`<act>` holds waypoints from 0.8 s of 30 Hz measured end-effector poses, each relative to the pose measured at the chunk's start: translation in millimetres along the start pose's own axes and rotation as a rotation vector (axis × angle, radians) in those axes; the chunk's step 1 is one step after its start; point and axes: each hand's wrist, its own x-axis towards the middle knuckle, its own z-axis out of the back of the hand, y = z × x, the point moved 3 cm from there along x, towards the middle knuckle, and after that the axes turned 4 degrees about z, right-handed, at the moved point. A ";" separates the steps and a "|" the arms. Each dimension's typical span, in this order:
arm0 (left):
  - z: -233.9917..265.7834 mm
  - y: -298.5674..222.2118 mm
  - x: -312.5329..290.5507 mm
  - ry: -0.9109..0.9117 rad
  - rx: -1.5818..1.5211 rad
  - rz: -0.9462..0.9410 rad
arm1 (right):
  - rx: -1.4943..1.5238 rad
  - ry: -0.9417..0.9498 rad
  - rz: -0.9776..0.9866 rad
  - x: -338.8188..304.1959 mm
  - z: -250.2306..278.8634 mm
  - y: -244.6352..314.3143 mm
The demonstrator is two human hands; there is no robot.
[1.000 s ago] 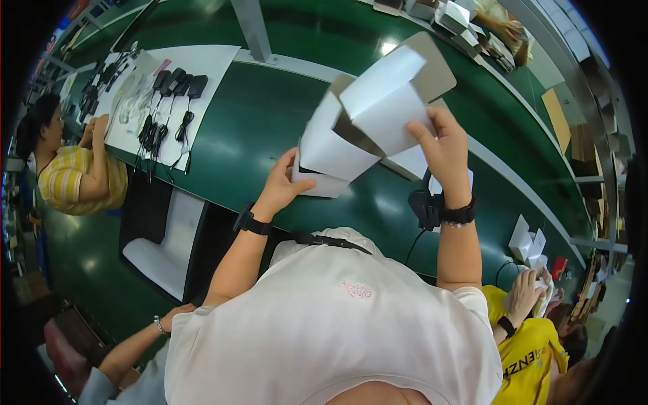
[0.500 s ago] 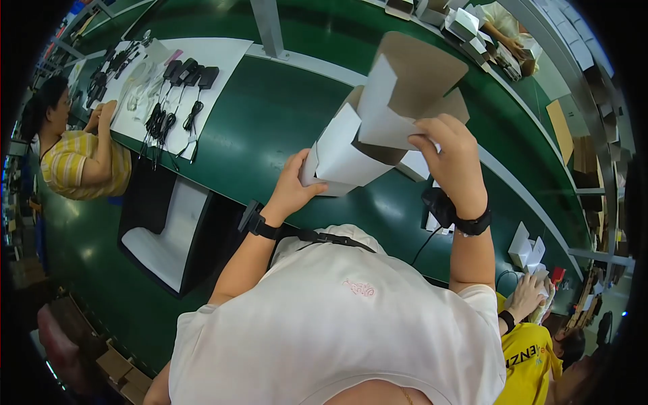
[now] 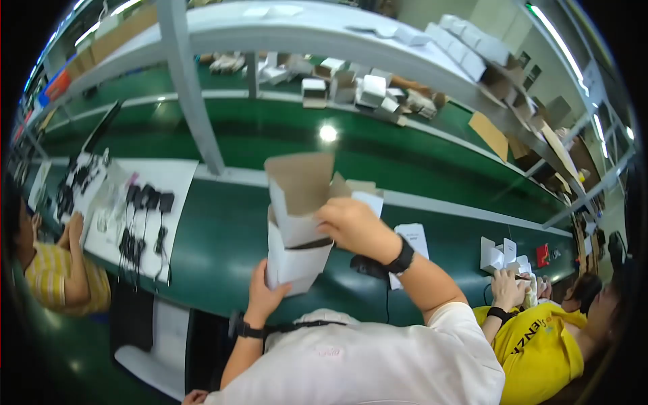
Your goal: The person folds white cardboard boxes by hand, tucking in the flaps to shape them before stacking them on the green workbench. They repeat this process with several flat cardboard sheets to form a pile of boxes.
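A white cardboard box with a brown inside stands tilted over the green table in front of me. Its lower left side is gripped by my left hand, thumb on the near face. My right hand pinches the edge of the raised upper cardboard part, whose brown inner face shows. Whether that part is a flap or a separate piece, I cannot tell. What lies inside the box is hidden. Close to my right wrist, a black device with a cable rests on the table.
Behind my right hand is another white carton; white printed sheets lie right of it. At left, black power adapters lie on a white sheet beside a person in stripes. A person in yellow works at right. A metal post rises behind the table.
The view has tipped up, showing the shelf and far bench. My right hand has come inward and the raised cardboard part now stands more directly above the box. Both hands keep their hold.
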 end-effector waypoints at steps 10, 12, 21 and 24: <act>-33.5 22.8 -9.1 0.179 -0.196 0.169 | -0.072 -0.019 -0.036 -22.5 -6.8 -3.8; -36.2 29.5 -7.0 0.166 -0.138 0.107 | -0.083 0.000 -0.041 -20.8 -6.5 -5.3; -43.9 -22.1 -5.8 0.177 -0.142 -0.040 | -0.026 -0.009 -0.090 -33.3 -8.5 -5.6; -46.4 -21.0 -12.9 0.197 -0.185 -0.017 | -0.025 0.006 -0.103 -39.6 -12.1 -4.2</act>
